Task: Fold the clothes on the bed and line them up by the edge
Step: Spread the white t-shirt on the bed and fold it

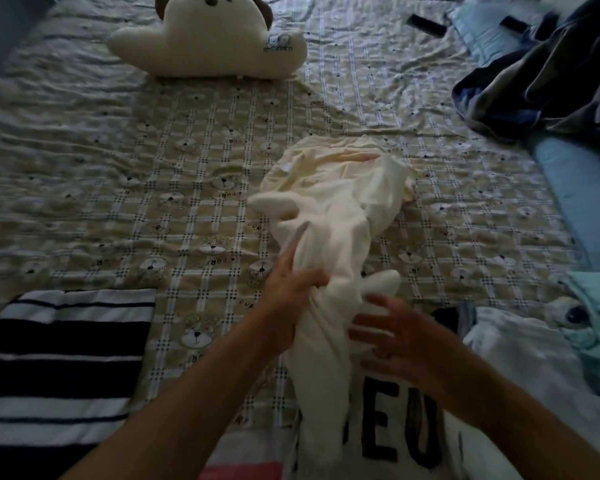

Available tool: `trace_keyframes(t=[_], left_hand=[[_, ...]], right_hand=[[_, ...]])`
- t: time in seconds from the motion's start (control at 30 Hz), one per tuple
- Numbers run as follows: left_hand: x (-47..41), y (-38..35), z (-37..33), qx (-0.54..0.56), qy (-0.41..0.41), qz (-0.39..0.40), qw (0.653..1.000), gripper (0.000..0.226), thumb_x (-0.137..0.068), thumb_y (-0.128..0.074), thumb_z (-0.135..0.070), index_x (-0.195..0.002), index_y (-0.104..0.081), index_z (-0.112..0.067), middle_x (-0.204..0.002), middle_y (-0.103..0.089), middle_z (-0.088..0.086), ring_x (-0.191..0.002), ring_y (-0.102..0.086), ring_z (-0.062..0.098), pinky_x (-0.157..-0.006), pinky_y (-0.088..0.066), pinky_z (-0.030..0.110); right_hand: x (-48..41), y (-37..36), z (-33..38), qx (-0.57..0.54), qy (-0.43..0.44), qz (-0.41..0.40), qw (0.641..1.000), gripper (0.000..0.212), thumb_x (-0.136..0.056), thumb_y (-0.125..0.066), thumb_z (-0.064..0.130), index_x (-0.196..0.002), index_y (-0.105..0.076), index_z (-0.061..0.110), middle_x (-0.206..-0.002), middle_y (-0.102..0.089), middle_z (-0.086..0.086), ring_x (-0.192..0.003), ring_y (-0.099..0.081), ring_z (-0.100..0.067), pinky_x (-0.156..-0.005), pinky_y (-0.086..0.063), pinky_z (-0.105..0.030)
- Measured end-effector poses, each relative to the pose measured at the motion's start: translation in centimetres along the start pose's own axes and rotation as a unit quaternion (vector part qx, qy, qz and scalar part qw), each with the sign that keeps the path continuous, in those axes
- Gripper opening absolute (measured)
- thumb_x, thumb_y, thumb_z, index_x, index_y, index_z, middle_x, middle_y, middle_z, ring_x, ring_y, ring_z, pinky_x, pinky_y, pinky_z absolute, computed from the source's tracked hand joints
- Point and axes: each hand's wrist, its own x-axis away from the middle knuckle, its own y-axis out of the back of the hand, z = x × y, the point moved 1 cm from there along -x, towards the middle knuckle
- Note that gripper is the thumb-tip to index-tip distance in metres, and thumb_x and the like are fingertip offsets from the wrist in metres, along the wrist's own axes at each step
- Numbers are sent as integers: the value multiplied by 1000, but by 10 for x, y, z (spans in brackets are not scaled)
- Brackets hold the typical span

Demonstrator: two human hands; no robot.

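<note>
A cream garment [340, 209] lies bunched and stretched from the middle of the bed toward me. My left hand [288, 289] grips a gathered part of it near the front. My right hand [392, 336] hovers just right of the cloth with fingers spread, holding nothing. A folded black-and-white striped garment [59, 358] lies flat by the near left edge. A pale blue-white garment [520, 355] is heaped at the near right. Below my hands I see a white shirt with dark letters [399, 441].
A white plush bear pillow [208, 39] sits at the far side. A dark blue blanket [548, 77] is piled at the far right, with a light blue bolster [582, 199] beside it. The checked bedspread [153, 188] is wrinkled on the left.
</note>
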Motion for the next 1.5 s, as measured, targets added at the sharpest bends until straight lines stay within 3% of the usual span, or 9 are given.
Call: trace_keyframes(t=[0.13,0.4,0.6,0.77,0.9,1.03,1.23,1.37,1.5], left_hand=[[62,-7,-42,-174,-149,157,961,58,-88,-49,12,-113,-67,-37,-118,-61,-18,-106,-60,-5,-83,-55,20],[183,3,-135,-404,-192,261,855,45,-86,-71,-33,-125,-56,-48,-131,-50,-35,-122,-40,-20,-96,-34,4],[237,44,-280,-199,-328,-156,910,9,-78,-63,-35,-77,-71,-32,-77,-74,-1,-77,-69,13,-68,-50,26],[261,40,-376,15,-196,-54,979,43,-83,-62,-60,-110,-71,-28,-112,-72,9,-99,-69,27,-78,-54,37],[289,11,-424,-28,-264,-41,963,36,-100,-48,-2,-75,-71,-14,-71,-73,-2,-62,-66,3,-50,-49,9],[290,-22,-465,-56,-265,-35,962,63,-60,-85,-51,-107,-70,-11,-112,-71,16,-93,-71,26,-78,-61,39],[319,-53,-515,-188,-441,-39,877,41,-86,-74,-17,-116,-48,-25,-113,-53,-7,-109,-51,11,-94,-38,20],[341,-63,-536,-246,-525,-12,814,47,-85,-75,-27,-122,-47,-22,-107,-51,-15,-101,-50,3,-79,-33,-3],[357,-57,-561,-274,-572,1,773,55,-81,-79,-20,-126,-50,-5,-110,-56,-1,-99,-55,3,-85,-37,0]], right_hand=[[7,-13,53,-144,42,37,988,69,-89,-42,65,-136,-53,17,-123,-66,-17,-116,-61,-36,-97,-47,-57],[88,-111,143,-32,150,-18,988,50,-71,-68,0,-119,-64,10,-102,-73,-19,-86,-72,-35,-67,-60,-45],[205,-182,237,83,301,83,946,55,-64,-62,-21,-99,-70,21,-89,-76,-4,-78,-73,-21,-62,-59,-35],[297,-241,308,178,436,139,871,51,-54,-59,-7,-83,-78,30,-78,-75,9,-83,-70,-14,-76,-57,-34],[338,-278,342,285,496,98,814,51,-59,-56,-2,-72,-77,42,-74,-74,13,-80,-69,-5,-79,-57,-31],[352,-288,368,301,539,-61,784,25,-73,-64,3,-88,-78,18,-86,-76,-4,-83,-70,-21,-79,-58,-46],[393,-306,410,209,479,-90,848,36,-76,-72,27,-107,-59,13,-113,-68,-11,-99,-66,-27,-83,-52,-37],[425,-329,423,298,462,-85,831,109,-61,-76,68,-149,-31,22,-136,-50,-1,-118,-57,-25,-90,-51,-35],[441,-354,427,359,520,-78,771,66,-78,-78,42,-134,-54,16,-117,-65,1,-95,-65,-10,-78,-57,-28]])
